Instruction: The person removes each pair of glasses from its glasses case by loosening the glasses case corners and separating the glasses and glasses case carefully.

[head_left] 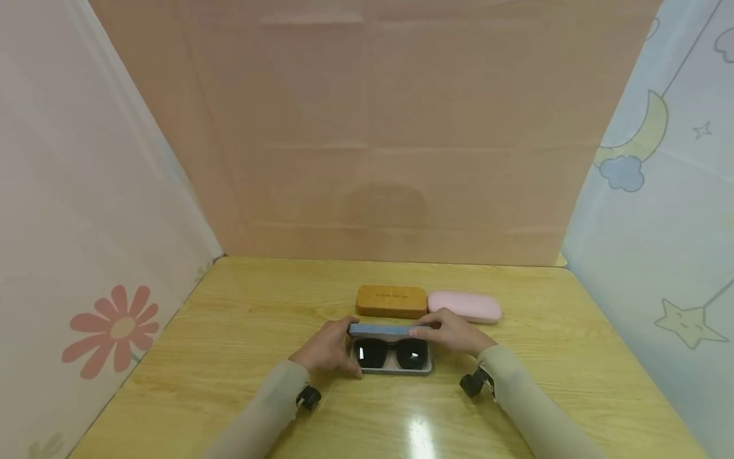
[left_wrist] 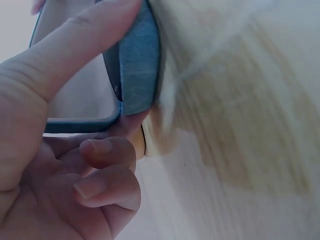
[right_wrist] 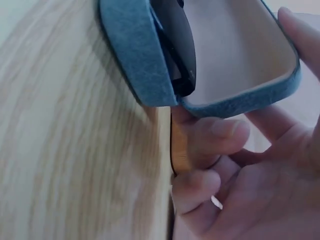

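The left hand curls round the left end of an open, mottled blue case holding black sunglasses; the right hand pinches its lid. Toward the wood-grained table's far edge sit 1 orange case, lettering unreadably small, and 1 rounded pink case.

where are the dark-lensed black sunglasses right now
Low and just right of centre in the head view, the black sunglasses lie in the open blue rectangular case, between the left hand and right hand.
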`<move>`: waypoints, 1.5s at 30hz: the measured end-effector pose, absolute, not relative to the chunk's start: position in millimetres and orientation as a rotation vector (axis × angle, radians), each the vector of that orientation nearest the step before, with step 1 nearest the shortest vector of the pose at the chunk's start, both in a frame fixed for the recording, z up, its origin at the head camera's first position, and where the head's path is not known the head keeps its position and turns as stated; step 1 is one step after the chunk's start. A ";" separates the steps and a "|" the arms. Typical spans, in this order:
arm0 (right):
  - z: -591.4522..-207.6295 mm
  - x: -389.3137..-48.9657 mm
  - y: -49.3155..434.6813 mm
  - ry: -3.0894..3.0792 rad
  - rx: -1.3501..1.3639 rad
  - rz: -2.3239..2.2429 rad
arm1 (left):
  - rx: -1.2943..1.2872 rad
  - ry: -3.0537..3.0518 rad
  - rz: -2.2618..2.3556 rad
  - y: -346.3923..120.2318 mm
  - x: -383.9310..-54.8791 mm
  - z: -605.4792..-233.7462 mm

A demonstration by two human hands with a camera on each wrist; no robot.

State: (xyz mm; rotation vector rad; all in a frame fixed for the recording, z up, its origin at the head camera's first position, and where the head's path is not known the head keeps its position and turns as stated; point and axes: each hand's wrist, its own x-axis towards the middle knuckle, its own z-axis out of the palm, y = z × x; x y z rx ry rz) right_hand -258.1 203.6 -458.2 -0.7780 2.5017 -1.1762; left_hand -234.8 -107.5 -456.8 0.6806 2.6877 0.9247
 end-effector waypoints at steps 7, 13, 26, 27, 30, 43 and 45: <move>-448.3 -251.9 195.9 2.636 -0.624 -1.136 | 0.738 2.687 0.958 -108.7 -236.8 -455.2; -437.2 -233.1 186.5 3.030 -0.479 -1.025 | 0.714 2.692 0.954 -110.0 -236.9 -453.7; -433.0 -196.2 161.8 3.129 -0.766 -0.643 | 0.697 2.701 0.939 -106.8 -234.4 -453.4; -435.3 -196.0 158.2 3.126 -0.773 -0.636 | 0.698 2.704 0.934 -106.7 -234.3 -453.1; -442.1 -197.3 147.7 3.150 -0.816 -0.591 | 0.698 2.706 0.932 -106.1 -234.5 -452.6; -460.2 -201.0 122.7 3.237 -0.762 -0.519 | 0.726 2.704 0.941 -102.9 -232.9 -452.6; -461.4 -201.5 119.9 3.246 -0.742 -0.497 | 0.733 2.712 0.930 -102.8 -232.8 -453.0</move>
